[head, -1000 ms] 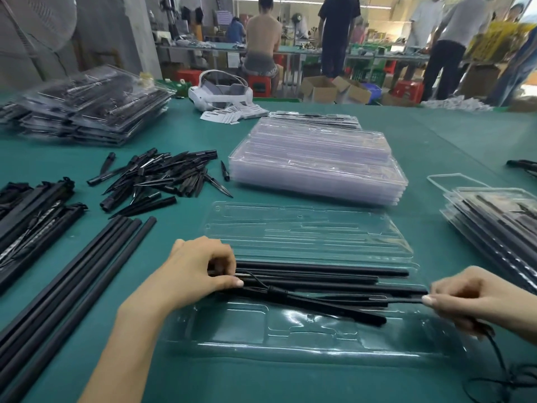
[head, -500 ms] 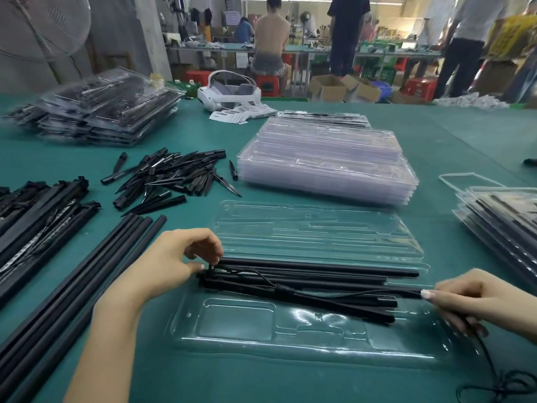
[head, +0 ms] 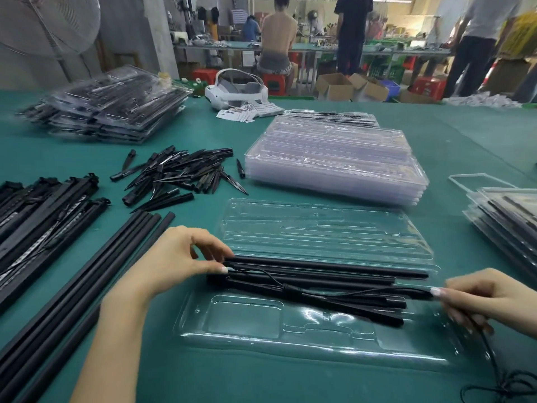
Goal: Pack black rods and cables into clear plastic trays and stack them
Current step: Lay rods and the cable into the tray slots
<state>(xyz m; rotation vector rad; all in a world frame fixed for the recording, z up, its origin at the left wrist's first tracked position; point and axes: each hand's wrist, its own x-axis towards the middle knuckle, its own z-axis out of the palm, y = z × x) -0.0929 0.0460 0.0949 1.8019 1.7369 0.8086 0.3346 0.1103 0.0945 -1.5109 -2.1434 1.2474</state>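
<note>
Both hands work at the open clear tray (head: 290, 341) on the green table (head: 436, 146); the left hand (head: 174, 260) pinches the left ends of the black rods (head: 334, 274) lying across the tray's middle; the right hand (head: 476, 301) grips the thin black cable (head: 363, 292) at the rods' right end, its slack trailing off to the near right; loose rods (head: 87, 271) lie left, black spikes (head: 180, 173) beyond, empty trays (head: 334, 158) stacked behind, packed trays (head: 505, 219) right.
</note>
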